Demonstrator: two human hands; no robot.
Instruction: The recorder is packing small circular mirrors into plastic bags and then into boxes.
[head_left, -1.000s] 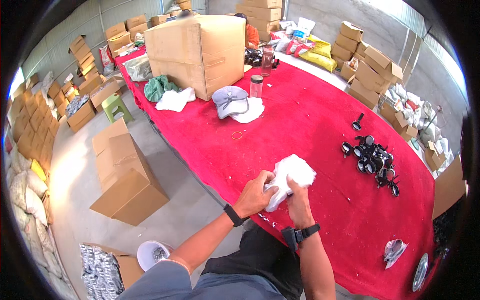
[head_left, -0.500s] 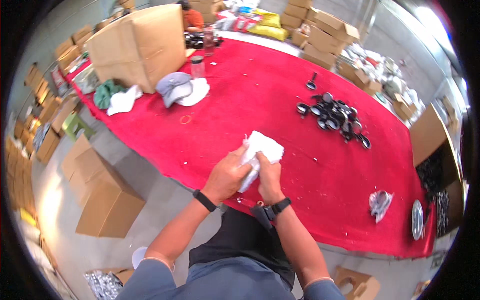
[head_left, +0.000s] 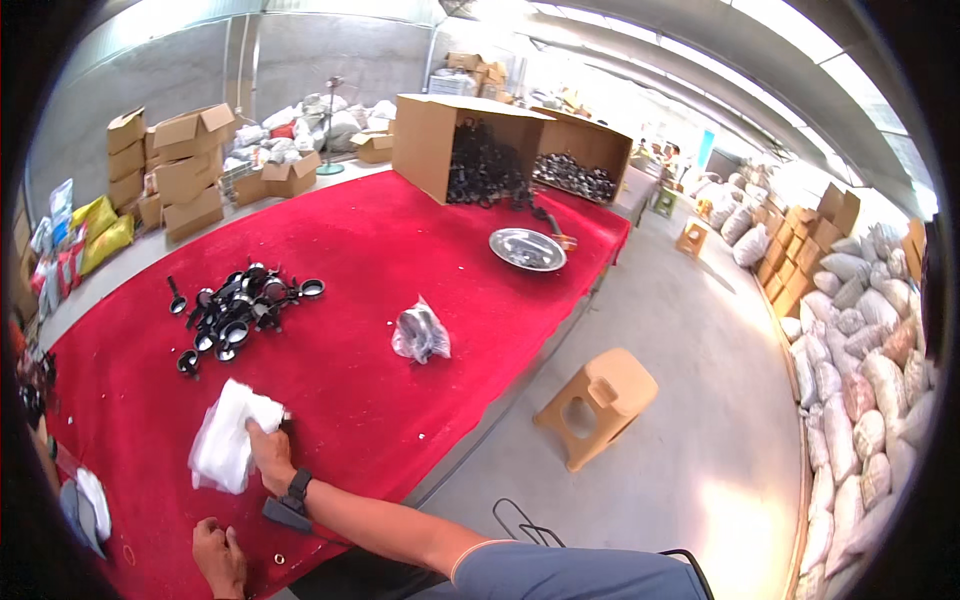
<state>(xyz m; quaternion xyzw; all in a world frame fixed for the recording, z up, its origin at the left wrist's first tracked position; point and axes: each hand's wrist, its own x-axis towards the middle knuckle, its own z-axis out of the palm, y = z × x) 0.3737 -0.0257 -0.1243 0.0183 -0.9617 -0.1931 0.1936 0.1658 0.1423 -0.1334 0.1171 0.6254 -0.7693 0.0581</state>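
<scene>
My right hand [head_left: 270,458] grips the edge of a bundle of thin white plastic bags [head_left: 232,435] over the red cloth. Its wrist wears a dark band. My left hand [head_left: 219,558], lower down near the table's front edge, holds nothing, its fingers loosely bent and the thumb apart. Beyond the bundle lies a heap of small black cup-shaped pieces with handles [head_left: 243,308]. One similar piece [head_left: 177,297] lies apart from the heap. Further right on the cloth rests a clear plastic bag [head_left: 421,331] with greyish contents I cannot make out.
A round metal tray [head_left: 527,250] lies near the right edge of the red-covered table [head_left: 350,400]. Open cartons [head_left: 422,150] of black and silvery parts stand at its far end. A tan plastic stool [head_left: 600,400] stands on the floor; stacked sacks [head_left: 860,350] line the right side.
My view has swung to the right. Both hands were on the white bundle; now the left hand has let go and only the right holds it, with the bundle opened out wider.
</scene>
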